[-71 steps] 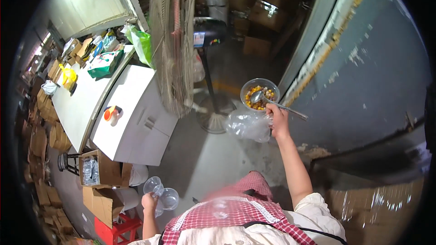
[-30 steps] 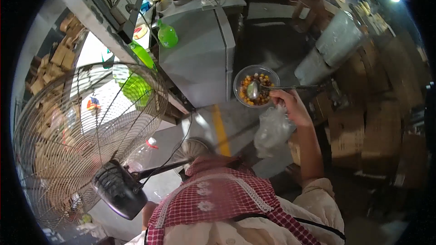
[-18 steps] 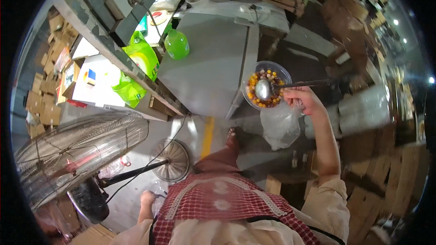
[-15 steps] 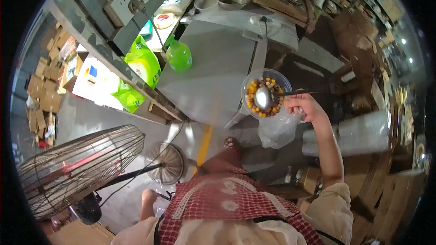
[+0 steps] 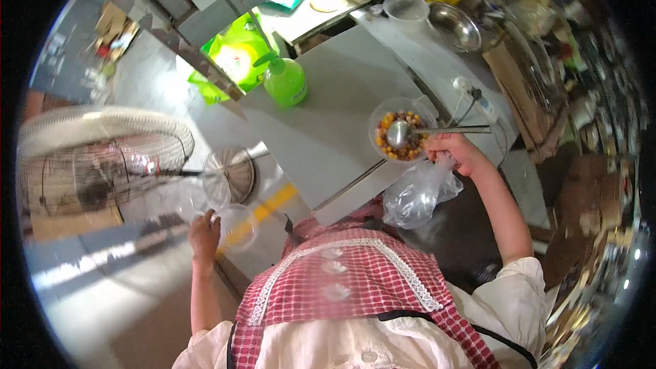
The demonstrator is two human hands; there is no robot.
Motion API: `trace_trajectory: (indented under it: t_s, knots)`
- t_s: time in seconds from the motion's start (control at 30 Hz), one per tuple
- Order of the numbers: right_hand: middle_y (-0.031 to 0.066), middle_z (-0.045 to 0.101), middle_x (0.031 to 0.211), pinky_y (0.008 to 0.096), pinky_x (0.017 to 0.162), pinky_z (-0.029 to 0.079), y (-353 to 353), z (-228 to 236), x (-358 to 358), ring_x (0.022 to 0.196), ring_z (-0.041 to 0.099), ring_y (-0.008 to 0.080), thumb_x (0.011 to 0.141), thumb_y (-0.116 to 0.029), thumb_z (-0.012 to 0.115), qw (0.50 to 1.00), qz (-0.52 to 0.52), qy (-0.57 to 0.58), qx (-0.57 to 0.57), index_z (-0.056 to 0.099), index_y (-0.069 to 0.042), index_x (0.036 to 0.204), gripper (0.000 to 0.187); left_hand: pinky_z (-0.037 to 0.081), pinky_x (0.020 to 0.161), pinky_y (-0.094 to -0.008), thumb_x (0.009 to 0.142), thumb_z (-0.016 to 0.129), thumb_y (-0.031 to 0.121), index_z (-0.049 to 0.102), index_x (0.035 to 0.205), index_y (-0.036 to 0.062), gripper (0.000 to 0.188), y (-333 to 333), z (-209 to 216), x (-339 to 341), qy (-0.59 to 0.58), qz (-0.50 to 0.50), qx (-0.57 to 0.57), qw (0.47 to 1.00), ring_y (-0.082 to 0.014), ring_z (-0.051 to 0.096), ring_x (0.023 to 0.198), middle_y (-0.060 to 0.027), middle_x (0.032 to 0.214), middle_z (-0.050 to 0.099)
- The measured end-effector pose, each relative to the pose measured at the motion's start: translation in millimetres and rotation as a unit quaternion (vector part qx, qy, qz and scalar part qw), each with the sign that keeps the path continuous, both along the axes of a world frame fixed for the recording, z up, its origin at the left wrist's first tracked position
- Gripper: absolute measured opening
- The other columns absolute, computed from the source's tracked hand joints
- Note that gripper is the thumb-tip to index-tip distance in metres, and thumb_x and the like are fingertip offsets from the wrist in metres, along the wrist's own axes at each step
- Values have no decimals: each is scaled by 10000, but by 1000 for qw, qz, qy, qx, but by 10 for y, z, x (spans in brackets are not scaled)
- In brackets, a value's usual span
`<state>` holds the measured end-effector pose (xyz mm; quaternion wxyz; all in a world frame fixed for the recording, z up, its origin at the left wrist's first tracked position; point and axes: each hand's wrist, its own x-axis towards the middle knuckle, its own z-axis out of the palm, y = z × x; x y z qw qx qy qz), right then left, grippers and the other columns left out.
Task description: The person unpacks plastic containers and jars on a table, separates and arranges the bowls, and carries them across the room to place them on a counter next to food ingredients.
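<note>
My right hand (image 5: 459, 155) is closed at the rim of a clear plastic bowl (image 5: 377, 117). A crumpled clear plastic bag (image 5: 417, 195) hangs from the same hand. Small yellow, orange and dark purple balls (image 5: 403, 156) fill the bowl's lower part. A metal spoon (image 5: 398, 134) rests on them, its handle passing over my right hand; whether the fingers grip it I cannot tell. My left hand (image 5: 205, 236), low at the left, has its fingers closed on a clear, round plastic container (image 5: 239, 225), blurred and see-through.
A grey worktop (image 5: 335, 130) lies ahead, with a green pump bottle (image 5: 285, 82) on it. Beyond are a white bowl (image 5: 406, 10), a steel bowl (image 5: 455, 27) and a power strip (image 5: 482, 99). A standing fan (image 5: 102, 164) is at the left. Cardboard (image 5: 523, 89) leans far right.
My view has turned rightward and the worktop is closer. The filled bowl is now over the worktop, still in my right hand. My left hand has risen, bringing the clear container further into view.
</note>
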<state>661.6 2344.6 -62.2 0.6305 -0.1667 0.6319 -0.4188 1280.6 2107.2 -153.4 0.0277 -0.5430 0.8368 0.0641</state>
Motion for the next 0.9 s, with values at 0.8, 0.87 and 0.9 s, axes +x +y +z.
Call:
trace_trajectory:
  t_s: [0.8,0.87,0.9]
  knots:
    - [-93,502,664,185,445,359,-300,-9,-542,519,476,6,959,-174,643,990,68,-114,-42,668,-34,1210,288,547,772,-484,906,626,389,712,918,73,328,945,1082,-3635,64,26,-8,998,-366,709,831,-182,824,718]
    - [-91,508,663,184,444,365,-234,-11,-544,520,486,6,962,-170,640,991,10,-127,-43,661,-30,1215,290,549,759,-488,934,601,400,708,874,61,361,927,1062,-3655,88,25,-8,996,-375,707,832,-188,804,713]
    - [-89,506,660,185,443,368,-207,-53,-558,520,489,7,964,-164,637,986,1,-155,-59,648,-25,1225,297,549,759,-488,934,601,400,708,874,61,361,951,1075,-3637,90,19,-9,996,-375,707,832,-188,804,713]
